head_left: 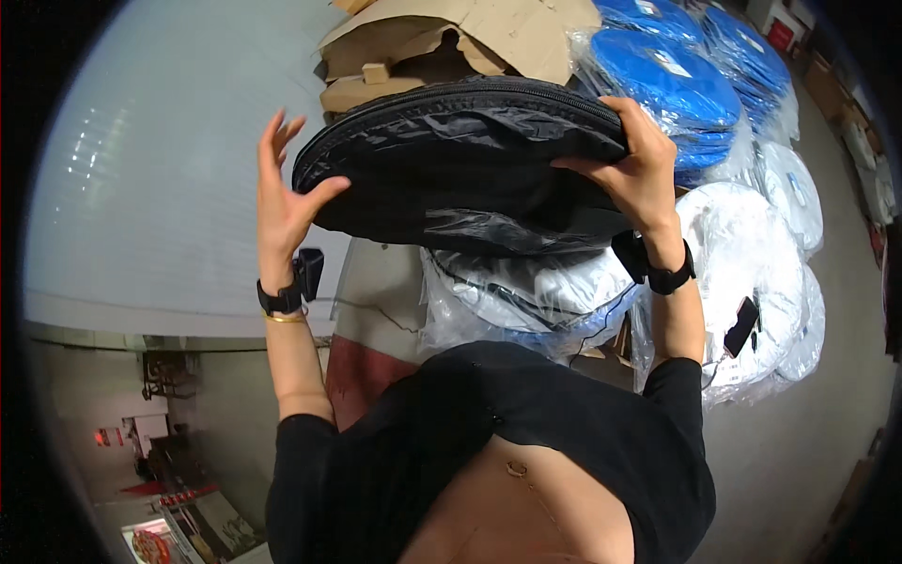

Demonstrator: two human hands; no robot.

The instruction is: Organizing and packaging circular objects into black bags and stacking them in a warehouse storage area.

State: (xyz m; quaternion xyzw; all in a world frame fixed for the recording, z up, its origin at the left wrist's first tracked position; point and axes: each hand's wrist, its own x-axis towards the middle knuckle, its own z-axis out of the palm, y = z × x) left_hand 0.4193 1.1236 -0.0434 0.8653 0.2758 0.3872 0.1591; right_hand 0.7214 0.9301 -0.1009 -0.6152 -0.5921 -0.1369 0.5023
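Observation:
A round, flat black zippered bag [470, 188] is held up in front of me, tilted, with its zipper running along the upper rim. My right hand [639, 169] grips its right end, thumb on the near face and fingers over the rim. At the opposite end is my left hand [287, 193], fingers spread apart beyond the edge. Its thumb overlaps the bag's left side; whether it presses on the fabric I cannot tell. Below the bag lies a white round bundle [536, 291] in clear plastic, partly hidden by it.
Torn brown cardboard [507, 38] lies beyond the bag. Blue round bundles [662, 80] in clear plastic are stacked at the far right. White wrapped bundles [742, 235] stand nearer, with a black phone-like device [742, 326] on them. A pale ribbed panel [178, 188] fills the left.

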